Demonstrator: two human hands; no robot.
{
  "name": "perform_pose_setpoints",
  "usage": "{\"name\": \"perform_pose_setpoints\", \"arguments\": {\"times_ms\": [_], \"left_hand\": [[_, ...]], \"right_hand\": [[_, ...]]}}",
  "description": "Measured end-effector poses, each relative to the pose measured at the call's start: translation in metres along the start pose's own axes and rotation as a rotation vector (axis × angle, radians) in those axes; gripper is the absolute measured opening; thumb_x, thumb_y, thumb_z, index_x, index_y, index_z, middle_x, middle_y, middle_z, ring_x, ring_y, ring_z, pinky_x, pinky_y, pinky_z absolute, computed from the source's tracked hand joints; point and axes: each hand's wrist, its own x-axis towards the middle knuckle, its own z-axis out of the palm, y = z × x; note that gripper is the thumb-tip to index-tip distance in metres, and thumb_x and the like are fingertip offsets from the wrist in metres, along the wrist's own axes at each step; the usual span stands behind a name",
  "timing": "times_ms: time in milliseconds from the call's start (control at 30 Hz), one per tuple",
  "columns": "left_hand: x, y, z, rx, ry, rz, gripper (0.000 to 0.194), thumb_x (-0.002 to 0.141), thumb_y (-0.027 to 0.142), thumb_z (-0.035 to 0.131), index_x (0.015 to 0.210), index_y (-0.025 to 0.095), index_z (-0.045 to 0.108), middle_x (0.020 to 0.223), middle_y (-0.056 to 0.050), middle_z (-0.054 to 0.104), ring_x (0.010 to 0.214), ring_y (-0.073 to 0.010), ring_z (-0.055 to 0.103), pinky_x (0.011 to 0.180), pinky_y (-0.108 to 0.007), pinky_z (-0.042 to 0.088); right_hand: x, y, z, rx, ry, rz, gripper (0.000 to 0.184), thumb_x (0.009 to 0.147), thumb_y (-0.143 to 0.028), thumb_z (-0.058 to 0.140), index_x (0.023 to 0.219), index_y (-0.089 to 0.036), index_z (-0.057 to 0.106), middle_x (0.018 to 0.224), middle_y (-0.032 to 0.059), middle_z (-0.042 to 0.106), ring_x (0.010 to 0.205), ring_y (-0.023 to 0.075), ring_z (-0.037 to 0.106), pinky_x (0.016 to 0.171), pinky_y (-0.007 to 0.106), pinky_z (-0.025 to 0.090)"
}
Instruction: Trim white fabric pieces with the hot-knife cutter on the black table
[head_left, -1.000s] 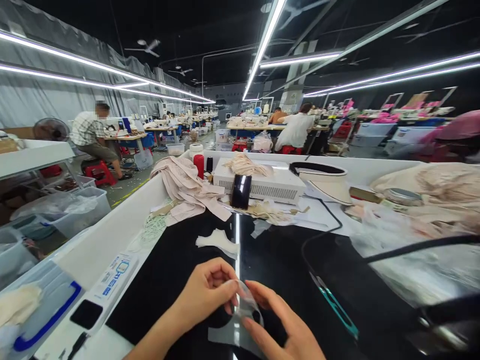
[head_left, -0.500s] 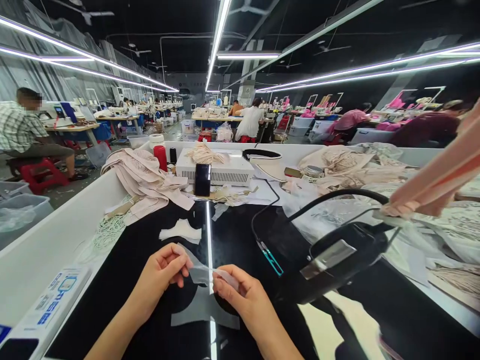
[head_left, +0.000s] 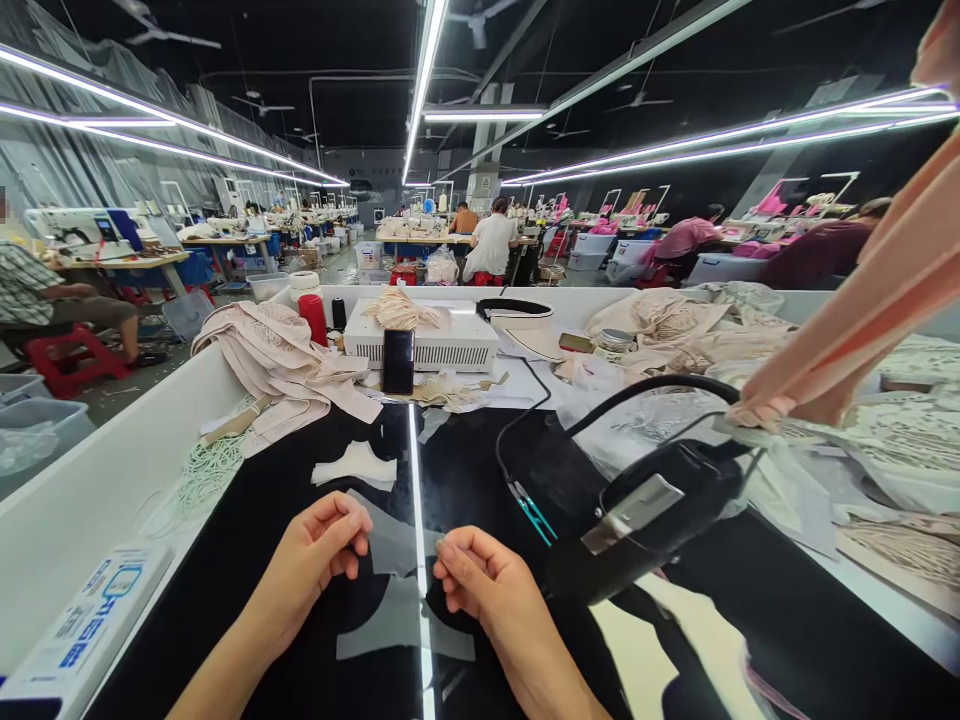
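Observation:
A sheer, greyish cut piece of fabric (head_left: 394, 545) spans the gap between my hands, low over the black work surface. My left hand (head_left: 319, 545) is closed, its thumb and forefinger pinched at the left end of this piece. Closed as well, my right hand (head_left: 487, 580) has its fingertips at the right end; the exact grip is hidden. Just below lies a second sheer piece (head_left: 401, 625), flat on the black surface (head_left: 247, 570). White cut pieces (head_left: 356, 465) rest beyond my left hand. Teal-handled thread snips (head_left: 534, 515) lie beyond my right hand.
A black machine part with a curved cable (head_left: 652, 500) stands at right, pink cloth (head_left: 862, 320) hanging above it. Behind are a phone (head_left: 398, 362), a white vented box (head_left: 424, 345), a visor (head_left: 521, 328) and beige fabric (head_left: 289, 365). Cream pieces (head_left: 637, 650) lie at lower right. People sit farther off.
My view has swung right. The sheer piece, first bunched between my hands, is now spread out lower, and my hands have moved apart.

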Motion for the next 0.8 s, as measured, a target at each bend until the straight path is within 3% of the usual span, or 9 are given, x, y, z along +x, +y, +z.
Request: {"name": "perform_pose_setpoints", "arguments": {"times_ms": [200, 400, 500, 600, 700, 800], "left_hand": [[0.003, -0.001, -0.002, -0.065, -0.005, -0.063, 0.039, 0.075, 0.048, 0.081, 0.074, 0.015, 0.061, 0.068, 0.002, 0.049, 0.060, -0.0078, 0.040, 0.050, -0.014, 0.038], [0.006, -0.003, -0.006, -0.095, -0.005, -0.090, 0.040, 0.074, 0.047, 0.082, 0.072, 0.015, 0.059, 0.070, 0.002, 0.048, 0.062, -0.0070, 0.042, 0.049, -0.013, 0.038], [0.007, -0.004, -0.006, -0.085, 0.000, -0.096, 0.039, 0.074, 0.047, 0.082, 0.077, 0.015, 0.061, 0.070, 0.002, 0.050, 0.061, -0.0069, 0.043, 0.046, -0.012, 0.036], [0.005, -0.004, -0.003, -0.054, 0.002, -0.088, 0.041, 0.076, 0.050, 0.081, 0.083, 0.015, 0.061, 0.079, -0.001, 0.058, 0.061, -0.0076, 0.048, 0.042, -0.012, 0.034], [-0.001, -0.003, 0.003, -0.072, -0.042, -0.014, 0.039, 0.080, 0.050, 0.078, 0.082, 0.017, 0.056, 0.084, -0.003, 0.064, 0.065, -0.0101, 0.055, 0.052, -0.017, 0.045], [-0.009, 0.000, 0.009, -0.136, -0.086, 0.111, 0.034, 0.086, 0.045, 0.074, 0.079, 0.018, 0.055, 0.074, 0.001, 0.062, 0.066, -0.0111, 0.056, 0.064, -0.022, 0.048]], "right_hand": [[-0.002, 0.003, -0.001, 0.096, -0.034, 0.079, 0.052, 0.067, -0.057, 0.085, 0.067, -0.015, 0.055, 0.062, -0.0034, 0.051, 0.054, 0.0059, 0.039, 0.046, 0.015, 0.034], [-0.011, 0.005, 0.005, 0.304, -0.100, 0.191, 0.053, 0.063, -0.050, 0.090, 0.070, -0.016, 0.050, 0.062, -0.0059, 0.046, 0.053, 0.0035, 0.035, 0.048, 0.014, 0.030], [-0.017, 0.010, 0.008, 0.186, -0.165, 0.107, 0.054, 0.068, -0.056, 0.085, 0.068, -0.017, 0.048, 0.058, -0.0056, 0.048, 0.050, 0.0040, 0.035, 0.049, 0.017, 0.029], [-0.022, 0.016, 0.010, -0.079, -0.210, -0.006, 0.053, 0.070, -0.063, 0.080, 0.069, -0.017, 0.052, 0.056, -0.0032, 0.053, 0.050, 0.0063, 0.040, 0.051, 0.020, 0.029], [-0.027, 0.018, 0.010, -0.335, -0.264, -0.104, 0.053, 0.068, -0.065, 0.079, 0.066, -0.016, 0.060, 0.060, -0.0014, 0.057, 0.054, 0.0080, 0.043, 0.053, 0.021, 0.030], [-0.030, 0.012, 0.007, -0.304, -0.253, -0.152, 0.056, 0.070, -0.072, 0.073, 0.073, -0.016, 0.067, 0.068, 0.0000, 0.058, 0.058, 0.0097, 0.046, 0.056, 0.022, 0.036]]}}
